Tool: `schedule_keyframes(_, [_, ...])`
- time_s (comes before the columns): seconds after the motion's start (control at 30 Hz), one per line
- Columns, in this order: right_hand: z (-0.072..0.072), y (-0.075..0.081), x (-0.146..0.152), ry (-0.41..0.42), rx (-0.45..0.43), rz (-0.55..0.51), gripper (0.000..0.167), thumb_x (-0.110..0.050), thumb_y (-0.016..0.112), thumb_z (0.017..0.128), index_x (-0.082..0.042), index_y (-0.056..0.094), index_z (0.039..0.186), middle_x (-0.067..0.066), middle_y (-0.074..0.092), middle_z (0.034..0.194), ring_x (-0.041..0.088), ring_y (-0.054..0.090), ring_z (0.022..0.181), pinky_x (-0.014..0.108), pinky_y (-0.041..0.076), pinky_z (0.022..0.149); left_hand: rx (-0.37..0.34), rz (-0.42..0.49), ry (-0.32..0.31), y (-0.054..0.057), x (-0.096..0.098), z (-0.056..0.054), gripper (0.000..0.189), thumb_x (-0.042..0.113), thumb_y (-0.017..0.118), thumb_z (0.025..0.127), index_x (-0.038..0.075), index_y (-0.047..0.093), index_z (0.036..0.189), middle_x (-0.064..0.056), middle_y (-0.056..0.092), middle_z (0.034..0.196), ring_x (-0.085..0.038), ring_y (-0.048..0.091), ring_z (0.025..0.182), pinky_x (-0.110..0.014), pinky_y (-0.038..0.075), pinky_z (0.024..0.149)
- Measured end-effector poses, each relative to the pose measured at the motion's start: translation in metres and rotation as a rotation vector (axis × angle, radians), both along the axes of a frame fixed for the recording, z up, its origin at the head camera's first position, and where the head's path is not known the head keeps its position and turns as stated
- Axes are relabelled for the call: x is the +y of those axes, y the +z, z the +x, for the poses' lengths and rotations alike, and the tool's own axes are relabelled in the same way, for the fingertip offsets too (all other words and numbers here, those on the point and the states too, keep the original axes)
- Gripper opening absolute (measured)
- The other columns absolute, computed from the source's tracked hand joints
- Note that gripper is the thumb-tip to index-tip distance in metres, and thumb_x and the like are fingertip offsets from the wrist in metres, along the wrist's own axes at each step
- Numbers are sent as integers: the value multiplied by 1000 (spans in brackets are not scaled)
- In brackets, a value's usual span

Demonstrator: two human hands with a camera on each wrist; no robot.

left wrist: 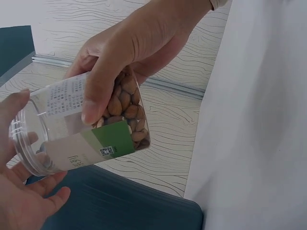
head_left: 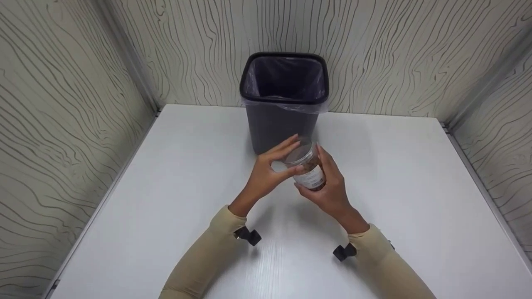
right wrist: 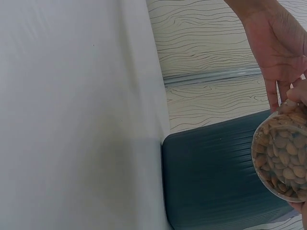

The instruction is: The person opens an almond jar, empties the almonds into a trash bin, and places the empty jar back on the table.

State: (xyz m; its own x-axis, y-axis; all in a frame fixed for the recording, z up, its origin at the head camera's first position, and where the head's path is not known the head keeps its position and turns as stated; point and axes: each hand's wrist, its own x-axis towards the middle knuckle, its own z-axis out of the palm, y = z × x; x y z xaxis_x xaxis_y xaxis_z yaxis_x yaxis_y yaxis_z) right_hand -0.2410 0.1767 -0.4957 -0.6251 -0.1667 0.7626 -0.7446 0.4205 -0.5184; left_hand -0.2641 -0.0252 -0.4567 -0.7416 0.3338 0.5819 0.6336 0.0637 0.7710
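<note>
A clear plastic jar of almonds (head_left: 309,176) is held in the air, tilted, in front of the trash can. My right hand (head_left: 330,187) grips its body, thumb on the near side and fingers round the far side. Thumb and fingers of my left hand (head_left: 266,172) spread round the clear lid (left wrist: 31,141) at the jar's upper end. Brown almonds (left wrist: 127,103) lie toward the base, and a white and green label (left wrist: 103,141) wraps the side. From the right wrist, the jar's round bottom (right wrist: 285,160) shows, full of almonds.
A dark trash can (head_left: 282,124) with a clear plastic liner (head_left: 299,107) stands at the back of the white table (head_left: 187,174). Wood-grain patterned panels (head_left: 199,45) enclose the table at the back and both sides.
</note>
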Motion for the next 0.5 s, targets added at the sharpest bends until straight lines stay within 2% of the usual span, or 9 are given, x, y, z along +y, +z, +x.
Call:
schedule_keyframes(0.1, [-1, 1, 1, -9, 12, 12, 109, -9, 97, 64, 6, 35, 153, 19, 48, 149, 27, 51, 131, 27, 40, 110, -3, 5, 12, 6, 1, 5, 57, 11, 82, 87, 4, 61, 140, -9, 49, 154, -23, 45, 142, -37, 37, 115])
schedule_keyframes(0.33, [0, 2, 1, 2, 35, 29, 106, -10, 95, 68, 5, 34, 154, 17, 47, 150, 27, 52, 132, 29, 41, 110, -3, 16, 16, 29, 1, 24, 54, 6, 80, 88, -6, 60, 137, -22, 49, 150, -33, 47, 140, -37, 37, 115])
schedule_keyframes(0.4, [-1, 0, 2, -1, 39, 34, 106, -11, 94, 69, 4, 33, 155, 17, 47, 151, 27, 51, 133, 30, 41, 110, -4, 16, 20, 29, 1, 24, 54, 6, 80, 87, -6, 60, 137, -21, 49, 150, -32, 47, 140, -38, 37, 115])
schedule_keyframes(0.5, [-2, -1, 3, -7, 46, 42, 107, -12, 94, 70, 3, 32, 156, 16, 46, 152, 27, 51, 133, 30, 41, 111, 0, 12, 30, 19, 2, 18, 56, 9, 81, 87, -1, 61, 138, -15, 50, 152, -26, 47, 141, -38, 37, 115])
